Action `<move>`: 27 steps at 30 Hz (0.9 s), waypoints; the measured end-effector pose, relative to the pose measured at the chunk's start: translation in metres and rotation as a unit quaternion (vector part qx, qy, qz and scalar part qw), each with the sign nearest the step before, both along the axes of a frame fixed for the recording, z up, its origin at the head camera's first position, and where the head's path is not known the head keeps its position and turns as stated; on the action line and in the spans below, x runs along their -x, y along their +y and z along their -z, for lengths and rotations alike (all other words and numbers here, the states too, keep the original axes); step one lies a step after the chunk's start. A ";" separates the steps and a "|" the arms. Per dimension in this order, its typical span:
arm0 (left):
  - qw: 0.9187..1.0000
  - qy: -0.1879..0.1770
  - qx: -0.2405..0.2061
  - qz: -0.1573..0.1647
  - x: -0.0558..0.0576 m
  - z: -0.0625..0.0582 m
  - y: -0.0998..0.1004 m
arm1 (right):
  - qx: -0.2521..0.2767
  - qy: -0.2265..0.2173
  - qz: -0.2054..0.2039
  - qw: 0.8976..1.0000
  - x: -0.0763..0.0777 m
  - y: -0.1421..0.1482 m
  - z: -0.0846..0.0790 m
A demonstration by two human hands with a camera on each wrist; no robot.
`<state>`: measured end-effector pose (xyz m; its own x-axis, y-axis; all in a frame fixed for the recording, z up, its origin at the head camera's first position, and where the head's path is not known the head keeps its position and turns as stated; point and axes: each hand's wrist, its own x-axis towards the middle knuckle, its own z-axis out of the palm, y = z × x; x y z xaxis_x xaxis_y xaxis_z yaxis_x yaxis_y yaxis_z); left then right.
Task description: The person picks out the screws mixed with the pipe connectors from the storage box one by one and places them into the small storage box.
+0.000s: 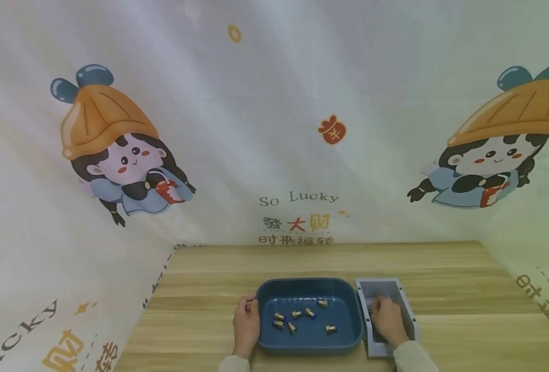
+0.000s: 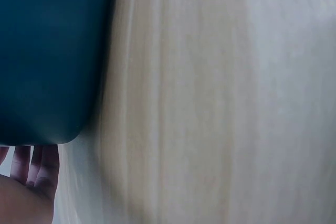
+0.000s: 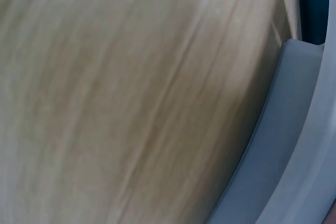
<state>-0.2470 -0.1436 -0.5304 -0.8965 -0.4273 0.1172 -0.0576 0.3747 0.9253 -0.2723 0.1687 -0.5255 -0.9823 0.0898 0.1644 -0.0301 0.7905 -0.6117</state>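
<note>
A dark blue plastic tray (image 1: 311, 341) sits on the wooden table with several small brass fittings with blue ends (image 1: 309, 313) scattered on its floor. At its left side my left hand (image 1: 246, 323) grips the rim. The left wrist view shows those fingers (image 2: 48, 166) against the tray's outer wall (image 2: 47, 66). To the right of the tray stands a grey open-topped bin (image 1: 409, 310). My right hand (image 1: 387, 318) reaches down into it, fingers bent and pointing left. I cannot tell what its fingertips hold.
The bin stands right beside the tray's right wall, its grey side (image 3: 278, 108) rising from the table in the right wrist view. Wooden tabletop (image 1: 200, 294) extends around both containers. A printed cloth (image 1: 237, 155) hangs behind the table and along both sides.
</note>
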 end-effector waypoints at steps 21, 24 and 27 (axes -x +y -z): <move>1.000 0.014 0.012 0.006 0.002 -0.005 0.006 | -0.019 0.009 0.013 1.000 -0.008 0.003 -0.010; 1.000 0.005 0.021 0.008 0.004 -0.009 0.000 | -0.030 0.014 0.006 0.999 -0.006 0.000 -0.011; 0.999 -0.007 0.025 0.023 0.006 -0.015 -0.008 | -0.038 0.039 -0.012 0.998 -0.002 -0.004 -0.015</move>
<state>-0.2529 -0.1519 -0.5159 -0.9168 -0.3794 0.1245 -0.0526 0.4238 0.9042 -0.2707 0.1652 -0.5106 -0.9681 0.0504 0.2455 -0.0950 0.8326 -0.5457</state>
